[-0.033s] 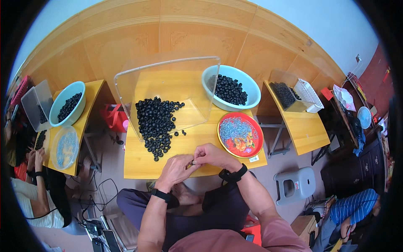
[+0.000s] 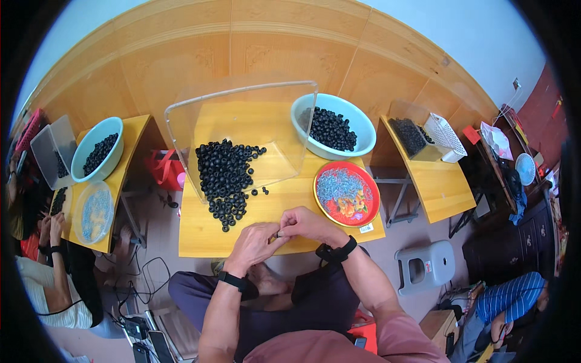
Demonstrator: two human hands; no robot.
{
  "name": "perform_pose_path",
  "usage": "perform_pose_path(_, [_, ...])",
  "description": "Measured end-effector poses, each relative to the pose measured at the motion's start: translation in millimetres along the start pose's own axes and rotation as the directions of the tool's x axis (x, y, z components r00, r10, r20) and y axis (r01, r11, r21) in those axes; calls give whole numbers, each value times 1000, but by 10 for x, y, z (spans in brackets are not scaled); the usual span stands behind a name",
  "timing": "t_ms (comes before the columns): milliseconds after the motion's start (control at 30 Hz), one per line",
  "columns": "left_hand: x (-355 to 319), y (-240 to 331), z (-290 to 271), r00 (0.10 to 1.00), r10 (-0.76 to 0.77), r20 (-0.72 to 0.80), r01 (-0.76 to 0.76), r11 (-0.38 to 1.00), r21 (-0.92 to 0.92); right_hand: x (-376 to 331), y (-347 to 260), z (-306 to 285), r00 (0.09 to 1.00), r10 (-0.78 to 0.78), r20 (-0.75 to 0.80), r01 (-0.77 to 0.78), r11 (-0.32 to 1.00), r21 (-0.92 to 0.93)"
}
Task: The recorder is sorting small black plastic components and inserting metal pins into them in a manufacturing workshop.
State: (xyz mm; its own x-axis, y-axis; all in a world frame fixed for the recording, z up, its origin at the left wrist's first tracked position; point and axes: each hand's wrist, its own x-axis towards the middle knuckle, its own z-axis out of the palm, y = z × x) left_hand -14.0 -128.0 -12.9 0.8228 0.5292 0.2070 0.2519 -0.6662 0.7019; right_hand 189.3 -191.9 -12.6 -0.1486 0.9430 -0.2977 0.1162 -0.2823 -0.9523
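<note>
My left hand (image 2: 255,247) and my right hand (image 2: 307,225) meet over the front edge of the yellow table (image 2: 200,239). Both are closed, their fingertips pinched together around something small and dark, mostly hidden by the fingers. Just beyond my left hand spreads a pile of small black ring-shaped pieces (image 2: 223,172), lying partly within a clear plastic bin (image 2: 242,89) tipped on its side. To the far side of my right hand sits a red flowered tray (image 2: 373,209) holding many small silvery-blue pieces (image 2: 339,184).
A light blue basin (image 2: 366,130) of black pieces stands at the back right. Side tables carry another basin (image 2: 118,158) and a white basket (image 2: 445,136). A grey stool (image 2: 445,266) is at right, cables (image 2: 142,281) on the floor at left. Other people sit on both sides.
</note>
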Motion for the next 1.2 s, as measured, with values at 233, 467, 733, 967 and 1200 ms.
perform_pose_path(233, [13,-22,68,997,14,-73,-13,1000,23,-53,-1,45,997,-2,-81,8,997,75])
perform_pose_path(467, [-16,-104,77,988,-134,-82,128,989,-67,-337,-546,-601,925,-82,-371,-33,955,-293])
perform_pose_path(733, [-11,-78,50,983,-136,-126,121,985,-119,-100,-1116,-1010,497,-567,-656,177,807,-564])
perform_pose_path(967, [18,-204,186,927,-173,-334,89,963,-253,644,-437,37,769,-601,-218,101,450,-887])
perform_pose_path(1200, [78,-309,236,750,-261,-607,100,953,-287,866,-341,263,808,-568,-156,15,285,-958])
